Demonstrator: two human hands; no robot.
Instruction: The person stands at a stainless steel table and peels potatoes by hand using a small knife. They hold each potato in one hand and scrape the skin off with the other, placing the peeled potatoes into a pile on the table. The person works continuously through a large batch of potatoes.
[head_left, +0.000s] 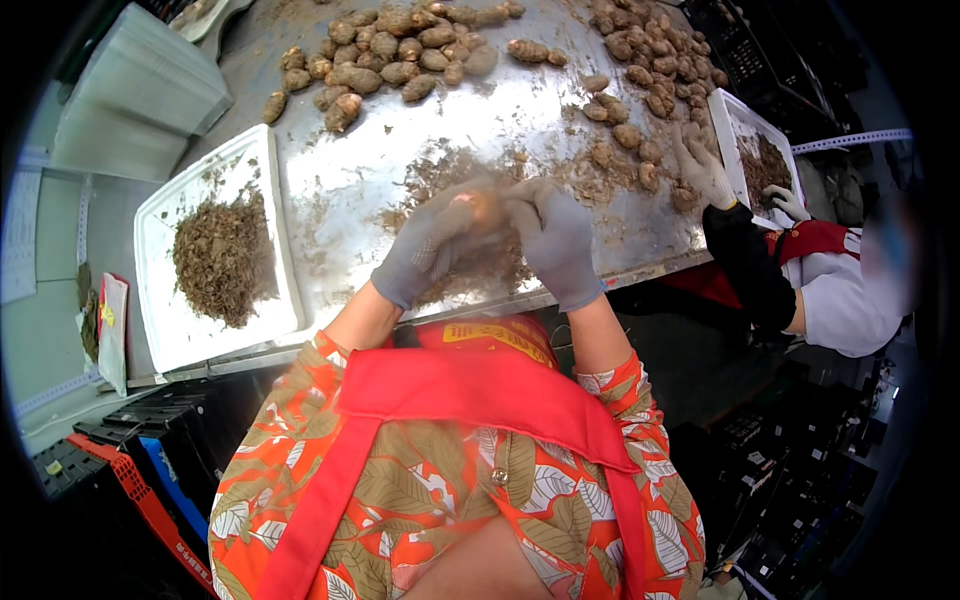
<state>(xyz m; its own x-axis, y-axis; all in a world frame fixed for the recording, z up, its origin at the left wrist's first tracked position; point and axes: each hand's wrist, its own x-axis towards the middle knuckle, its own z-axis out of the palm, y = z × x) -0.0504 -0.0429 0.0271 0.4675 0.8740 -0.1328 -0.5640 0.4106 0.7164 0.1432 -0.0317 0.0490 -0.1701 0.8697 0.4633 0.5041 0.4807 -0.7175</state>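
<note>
My left hand (431, 244) wears a grey knit glove and holds a brown taro corm (486, 208) with a pinkish end showing. The fingers of my right hand (555, 240), gloved alike, are curled against the corm's right side. Blur hides the exact contact between fingers and corm. Beneath both hands, loose brown fibrous peelings (442, 172) lie scattered on the metal table (337, 180). Across the table is a pile of taro corms (386, 46), with one separate corm (343, 112) at its near edge.
At left, a white foam tray (289, 292) holds a heap of peelings (223, 259). Another taro pile (652, 52) lies at the far right. There a co-worker's gloved hand (703, 166) is beside a second white tray (726, 135). Stacked foam trays (139, 90) stand at the far left.
</note>
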